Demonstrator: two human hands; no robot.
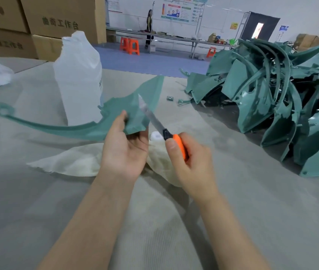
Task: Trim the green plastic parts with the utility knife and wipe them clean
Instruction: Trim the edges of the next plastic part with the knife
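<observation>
Left hand [124, 148] grips the green plastic part [135, 112] steady; right hand [190, 159] clasps the utility knife [159, 125], blade against its edge for trimming.

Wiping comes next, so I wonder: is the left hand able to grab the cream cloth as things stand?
Probably not yet. The left hand grips the green part, so it is occupied, though the cloth lies just beneath it with nothing between.

Spread across the counter [232, 211]
Cloth [73, 162] lies on it beneath the raised part [133, 112]; jug [78, 78] behind, pile of parts [261, 90] at right, boxes [57, 18] behind at left
</observation>
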